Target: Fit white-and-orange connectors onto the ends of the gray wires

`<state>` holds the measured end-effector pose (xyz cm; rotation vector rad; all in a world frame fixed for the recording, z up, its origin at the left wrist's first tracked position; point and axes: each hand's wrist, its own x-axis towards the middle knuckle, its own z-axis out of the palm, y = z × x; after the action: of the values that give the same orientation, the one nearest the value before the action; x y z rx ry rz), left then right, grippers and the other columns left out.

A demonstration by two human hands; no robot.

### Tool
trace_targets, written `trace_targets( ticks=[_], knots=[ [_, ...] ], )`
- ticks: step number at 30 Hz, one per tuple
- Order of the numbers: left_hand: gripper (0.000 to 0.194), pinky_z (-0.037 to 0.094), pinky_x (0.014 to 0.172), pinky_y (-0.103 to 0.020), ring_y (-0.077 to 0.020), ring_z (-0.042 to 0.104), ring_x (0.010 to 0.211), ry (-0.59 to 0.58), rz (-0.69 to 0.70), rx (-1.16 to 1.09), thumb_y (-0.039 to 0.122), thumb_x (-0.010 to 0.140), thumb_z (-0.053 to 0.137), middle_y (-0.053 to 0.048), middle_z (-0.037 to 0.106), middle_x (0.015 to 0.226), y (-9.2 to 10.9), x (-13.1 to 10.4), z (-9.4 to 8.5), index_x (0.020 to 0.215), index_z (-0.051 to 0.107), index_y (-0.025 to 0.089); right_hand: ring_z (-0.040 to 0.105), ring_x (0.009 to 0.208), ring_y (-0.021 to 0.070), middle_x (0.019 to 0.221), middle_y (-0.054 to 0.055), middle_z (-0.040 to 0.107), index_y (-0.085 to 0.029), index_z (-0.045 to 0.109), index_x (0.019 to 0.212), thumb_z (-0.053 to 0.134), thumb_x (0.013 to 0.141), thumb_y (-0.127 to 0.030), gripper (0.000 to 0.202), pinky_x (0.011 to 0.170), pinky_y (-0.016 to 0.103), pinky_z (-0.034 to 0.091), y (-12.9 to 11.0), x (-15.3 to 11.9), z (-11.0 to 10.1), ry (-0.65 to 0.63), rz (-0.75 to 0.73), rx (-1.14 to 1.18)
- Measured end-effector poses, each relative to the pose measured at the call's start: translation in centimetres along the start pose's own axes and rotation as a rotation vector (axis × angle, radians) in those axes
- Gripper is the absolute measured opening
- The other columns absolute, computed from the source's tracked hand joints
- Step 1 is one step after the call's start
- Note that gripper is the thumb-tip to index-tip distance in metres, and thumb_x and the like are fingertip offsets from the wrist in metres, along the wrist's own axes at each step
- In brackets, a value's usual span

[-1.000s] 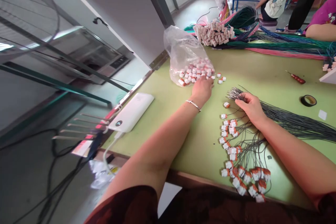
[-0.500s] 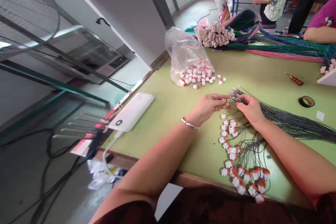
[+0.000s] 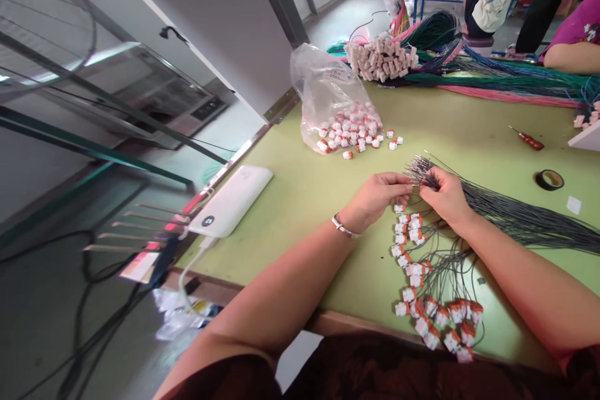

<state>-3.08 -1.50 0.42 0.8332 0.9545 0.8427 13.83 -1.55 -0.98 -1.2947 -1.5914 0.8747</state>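
Observation:
My right hand [image 3: 443,194] is closed around a bundle of thin black wires [image 3: 510,215], whose metal-tipped ends [image 3: 419,167] stick out past my fingers. My left hand [image 3: 387,194] pinches at the side of this bundle, its fingertips on what looks like the end of one wire; whether a connector is also inside the fingers is hidden. Below both hands, several white-and-orange connectors [image 3: 415,270] with black wires attached lie in a loose column down to the table's front edge.
A clear plastic bag [image 3: 328,84] holds loose connectors, with a few beside it. Bundled coloured wires [image 3: 497,84] lie at the back. To the right are a red-handled pick [image 3: 529,140] and black tape [image 3: 549,180]. A white power bank [image 3: 234,200] rests at the left edge. Another person's arm [image 3: 574,57] is at back right.
My left hand has shifted slightly down and its fingers have drawn into a tighter pinch. The connector that showed at its fingertips is now out of sight. My right hand keeps its hold.

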Motion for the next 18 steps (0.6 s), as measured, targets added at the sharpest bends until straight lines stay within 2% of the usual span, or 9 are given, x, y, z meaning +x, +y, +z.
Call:
trace_targets(
  ticks=[6, 18],
  knots=[
    [0.015, 0.051, 0.071, -0.020, -0.0071, 0.062, 0.065, -0.021, -0.028, -0.173, 0.006, 0.082, 0.061, -0.007, 0.070, 0.078, 0.1, 0.3, -1.3, 0.091, 0.073, 0.006, 0.033, 0.054, 0.0101, 0.055, -0.005, 0.039, -0.021, 0.046, 0.060, 0.056, 0.065, -0.027, 0.013, 0.052, 0.026, 0.030, -0.5, 0.0, -0.2, 0.017, 0.034, 0.060],
    [0.016, 0.052, 0.071, -0.019, -0.0077, 0.063, 0.068, -0.060, -0.035, -0.191, 0.009, 0.079, 0.066, -0.009, 0.071, 0.082, -0.1, 0.4, -1.3, 0.093, 0.074, 0.007, 0.033, 0.052, 0.0092, 0.054, -0.006, 0.041, -0.021, 0.046, 0.062, 0.054, 0.065, -0.023, 0.010, 0.052, 0.026, 0.028, 0.0, -0.2, 0.0, -0.026, 0.000, -0.048]
  ],
)
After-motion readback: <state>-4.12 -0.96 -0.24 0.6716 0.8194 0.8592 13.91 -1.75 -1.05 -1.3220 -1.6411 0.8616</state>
